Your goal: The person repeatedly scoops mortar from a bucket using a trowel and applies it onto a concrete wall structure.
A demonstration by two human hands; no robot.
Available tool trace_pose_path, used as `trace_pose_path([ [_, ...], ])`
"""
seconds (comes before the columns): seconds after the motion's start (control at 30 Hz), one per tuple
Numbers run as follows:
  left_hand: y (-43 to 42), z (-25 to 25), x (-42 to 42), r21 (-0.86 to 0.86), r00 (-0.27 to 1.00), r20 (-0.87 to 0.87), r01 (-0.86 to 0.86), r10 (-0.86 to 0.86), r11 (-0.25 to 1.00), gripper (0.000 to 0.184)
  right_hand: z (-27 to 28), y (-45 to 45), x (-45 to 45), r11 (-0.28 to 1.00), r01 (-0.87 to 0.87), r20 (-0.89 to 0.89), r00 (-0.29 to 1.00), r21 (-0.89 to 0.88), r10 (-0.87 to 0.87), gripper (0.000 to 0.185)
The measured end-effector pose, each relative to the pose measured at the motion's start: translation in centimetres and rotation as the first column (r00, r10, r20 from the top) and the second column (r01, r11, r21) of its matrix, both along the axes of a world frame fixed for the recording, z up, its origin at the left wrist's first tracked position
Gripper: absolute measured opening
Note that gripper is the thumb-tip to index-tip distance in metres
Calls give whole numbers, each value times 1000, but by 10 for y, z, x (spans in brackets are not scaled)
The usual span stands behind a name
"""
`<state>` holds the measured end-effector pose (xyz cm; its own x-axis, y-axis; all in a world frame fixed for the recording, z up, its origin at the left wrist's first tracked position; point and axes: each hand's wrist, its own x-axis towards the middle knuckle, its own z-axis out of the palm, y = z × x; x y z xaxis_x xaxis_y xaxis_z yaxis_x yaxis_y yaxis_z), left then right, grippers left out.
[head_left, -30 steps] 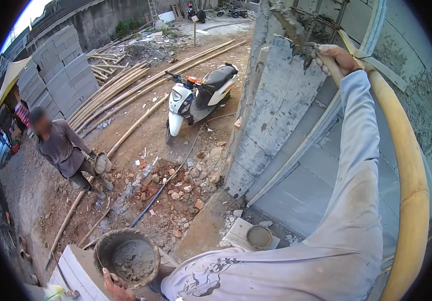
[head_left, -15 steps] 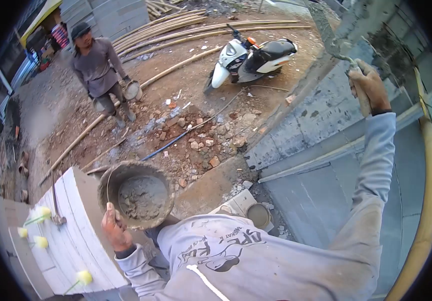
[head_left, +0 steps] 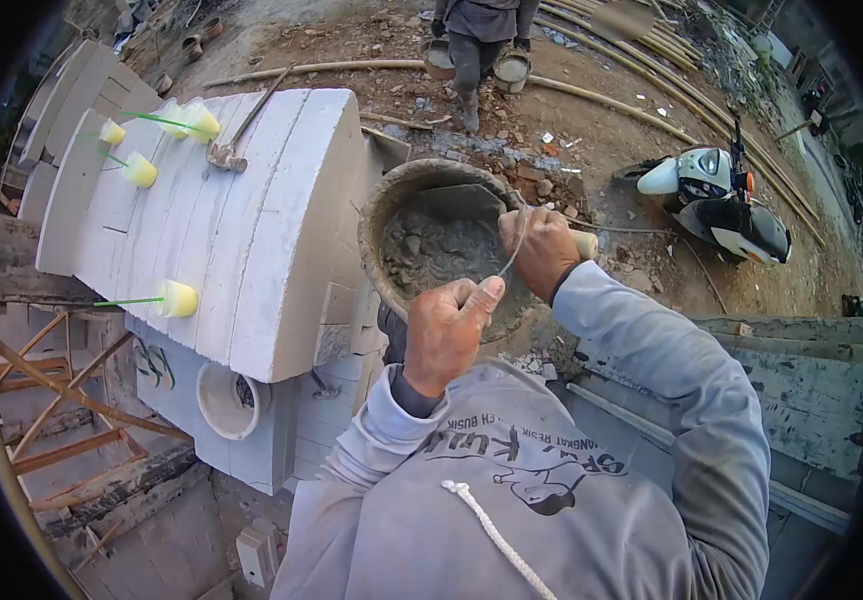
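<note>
A mortar-crusted bucket (head_left: 373,245) holds wet grey mortar (head_left: 431,245) in front of my body. My left hand (head_left: 446,335) is closed at the near rim, holding the bucket's thin handle (head_left: 518,250). Just right of it, my right hand (head_left: 539,248) grips a trowel, whose pale handle end (head_left: 583,244) sticks out of the fist. The trowel blade (head_left: 461,203) lies inside the bucket, against the mortar near the far rim.
Left are stacked pale blocks (head_left: 261,215) with a hammer (head_left: 226,155) and several drink cups (head_left: 179,299) on top. Below them is a white bucket (head_left: 226,400). A person (head_left: 476,40) with two buckets stands ahead, bamboo poles behind. A scooter (head_left: 716,195) is at right.
My right hand and the trowel have come down from the wall into the bucket. My view has swung left over the blocks. The person has come nearer, carrying the buckets.
</note>
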<state>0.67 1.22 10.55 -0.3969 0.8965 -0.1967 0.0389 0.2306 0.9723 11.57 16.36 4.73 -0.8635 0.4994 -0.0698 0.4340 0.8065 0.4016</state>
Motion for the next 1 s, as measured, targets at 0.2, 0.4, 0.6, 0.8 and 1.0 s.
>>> trace_pose_path([
  [0.2,0,0,0,90,940,-308,180,-145,980,46,-42,8,-26,855,166,20,984,-491,-179,17],
  [0.4,-1,-8,19,138,928,-267,302,-258,943,44,-64,-18,-18,655,227,29,954,-721,-298,21],
  [0.6,-1,3,-5,41,955,-175,252,-241,967,46,-66,-18,-9,560,82,-94,956,-824,-279,27],
  [0.8,-12,7,-22,16,982,113,150,-151,989,46,-52,-14,2,648,20,-34,997,-761,-71,26],
  [1.0,-13,19,-44,20,978,210,-13,9,1000,45,-49,-21,22,575,170,-98,909,-800,-406,27],
])
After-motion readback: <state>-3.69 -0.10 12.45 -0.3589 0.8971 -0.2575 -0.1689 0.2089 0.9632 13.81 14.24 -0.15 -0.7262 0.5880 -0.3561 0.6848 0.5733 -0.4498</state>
